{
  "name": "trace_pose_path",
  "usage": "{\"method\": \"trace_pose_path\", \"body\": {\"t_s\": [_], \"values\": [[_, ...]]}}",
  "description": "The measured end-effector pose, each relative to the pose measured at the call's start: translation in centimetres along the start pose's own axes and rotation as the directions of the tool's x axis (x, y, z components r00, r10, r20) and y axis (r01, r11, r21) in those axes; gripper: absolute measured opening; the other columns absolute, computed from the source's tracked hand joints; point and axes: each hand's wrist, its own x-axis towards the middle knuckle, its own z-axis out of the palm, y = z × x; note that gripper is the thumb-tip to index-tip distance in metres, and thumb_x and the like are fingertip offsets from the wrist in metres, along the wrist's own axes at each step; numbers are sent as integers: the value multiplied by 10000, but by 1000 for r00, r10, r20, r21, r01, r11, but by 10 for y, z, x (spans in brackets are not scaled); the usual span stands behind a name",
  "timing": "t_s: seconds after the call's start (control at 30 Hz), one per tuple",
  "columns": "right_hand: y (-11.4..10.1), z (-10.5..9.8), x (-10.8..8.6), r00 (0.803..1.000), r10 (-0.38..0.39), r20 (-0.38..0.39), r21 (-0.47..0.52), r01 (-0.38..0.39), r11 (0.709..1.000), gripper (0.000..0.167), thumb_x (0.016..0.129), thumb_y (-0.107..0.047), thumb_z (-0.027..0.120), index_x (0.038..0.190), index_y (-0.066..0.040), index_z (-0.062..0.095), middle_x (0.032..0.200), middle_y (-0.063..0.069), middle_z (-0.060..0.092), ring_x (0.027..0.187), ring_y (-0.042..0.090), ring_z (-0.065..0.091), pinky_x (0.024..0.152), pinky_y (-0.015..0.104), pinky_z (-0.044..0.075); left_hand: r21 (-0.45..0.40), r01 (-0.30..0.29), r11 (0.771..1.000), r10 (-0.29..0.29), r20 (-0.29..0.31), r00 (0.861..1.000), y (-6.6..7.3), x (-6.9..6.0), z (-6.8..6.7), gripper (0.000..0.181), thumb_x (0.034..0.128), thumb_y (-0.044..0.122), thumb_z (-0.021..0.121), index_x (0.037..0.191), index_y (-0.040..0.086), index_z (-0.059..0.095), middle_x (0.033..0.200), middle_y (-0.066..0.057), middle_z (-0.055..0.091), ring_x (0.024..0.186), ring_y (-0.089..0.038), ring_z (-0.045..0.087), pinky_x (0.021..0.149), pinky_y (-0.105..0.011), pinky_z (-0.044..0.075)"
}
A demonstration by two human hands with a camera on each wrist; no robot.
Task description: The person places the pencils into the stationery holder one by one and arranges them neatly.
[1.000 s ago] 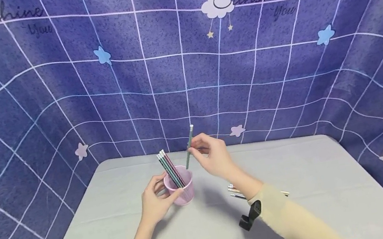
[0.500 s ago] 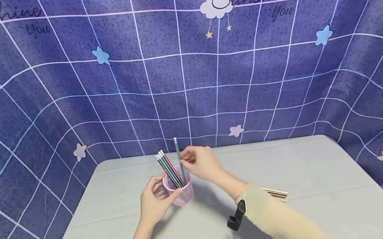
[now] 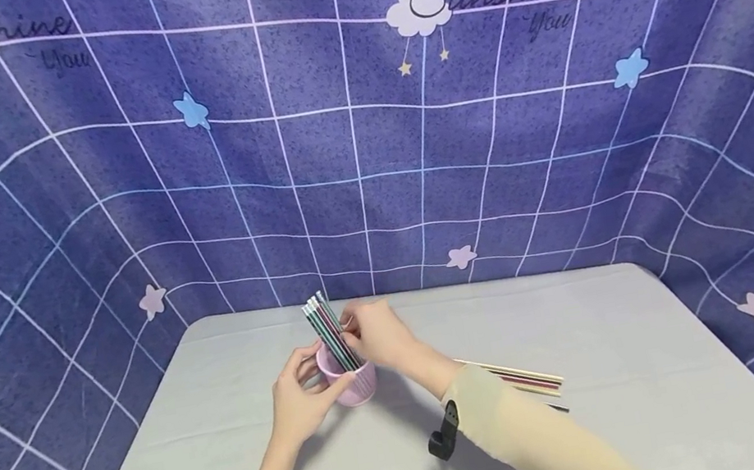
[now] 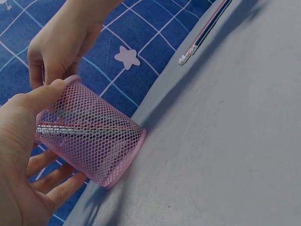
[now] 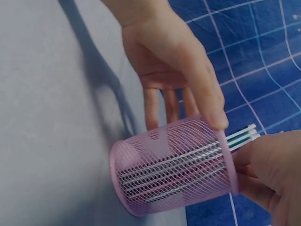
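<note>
My left hand [image 3: 298, 399] grips a pink mesh pencil cup [image 3: 359, 388], its thumb at the rim and fingers round the far side. Several pencils [image 3: 328, 333] with white ends up lean left inside the cup; their lower parts show through the mesh [image 5: 169, 172] in the right wrist view. At the cup's right rim is my right hand [image 3: 381, 338], its thumb and fingers pinching a green pencil [image 3: 324, 304] that stands in the cup behind the others. Those fingertips are partly hidden by the pencils in the head view and by the rim in the left wrist view.
Several more pencils [image 3: 524, 378] lie on the grey-white tabletop [image 3: 635, 391] right of the cup, partly covered by the right forearm. A blue grid-patterned curtain [image 3: 402, 206] hangs behind and at both sides of the table. Each wrist bears a black camera mount [image 3: 445, 431].
My right hand has moved left and down, bringing the green pencil from above the cup's right rim into the cup against the others. The left hand stays on the cup.
</note>
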Motion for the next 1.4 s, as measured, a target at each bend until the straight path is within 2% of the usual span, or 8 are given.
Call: {"method": "trace_pose_path", "body": {"t_s": [0.13,0.27,0.43,0.67,0.93,1.13,1.4], "values": [[-6,6,-1,1000,3,-7,-116,-3,993,117,930,-125,812,965,-75,712,900,49,831,802,163,803,686,222,677,-7,9,1000,-9,3,1000,1,0,0,649,754,59,968,1312,21,638,1375,-200,718,1173,-424,743,898,-399,697],[-8,8,-1,999,9,-35,-164,-15,986,136,926,-136,821,930,-78,697,843,42,815,745,174,784,632,254,664,-6,4,1000,-4,2,1000,0,0,1,652,753,58,968,1313,17,638,1362,-211,722,1169,-432,743,899,-401,697],[-10,8,-1,998,26,-61,-163,-35,986,161,928,-144,826,879,-92,681,781,24,779,692,167,746,587,276,636,-3,1,1000,-1,4,1000,-2,1,2,652,760,64,966,1321,26,636,1356,-208,725,1173,-430,742,907,-382,694],[-13,8,-2,996,58,-69,-151,-68,986,179,919,-154,834,854,-96,677,772,21,774,693,171,738,597,280,637,-6,7,1000,-7,1,1000,1,0,1,654,760,60,966,1322,14,636,1347,-224,725,1170,-449,739,910,-401,694],[-13,6,-2,997,54,-63,-126,-62,990,113,922,-113,812,928,-49,720,824,56,795,734,185,758,646,275,661,-19,2,1000,-2,2,1000,3,0,-1,623,776,52,953,1311,-2,639,1355,-238,717,1164,-465,738,905,-430,695],[-8,-7,0,998,35,-60,-29,-37,999,86,920,-55,779,991,-24,742,864,72,812,755,167,771,681,221,669,-16,17,1000,-17,8,1000,2,0,-2,644,782,74,954,1339,19,635,1321,-240,732,1164,-450,740,918,-412,695],[3,-42,-2,986,-58,-158,-16,56,998,84,888,-13,767,965,-37,745,847,75,807,731,152,768,678,216,665,-19,18,1000,-18,2,1000,2,0,-2,649,776,51,952,1338,7,632,1339,-246,722,1169,-453,737,919,-406,693]]}}
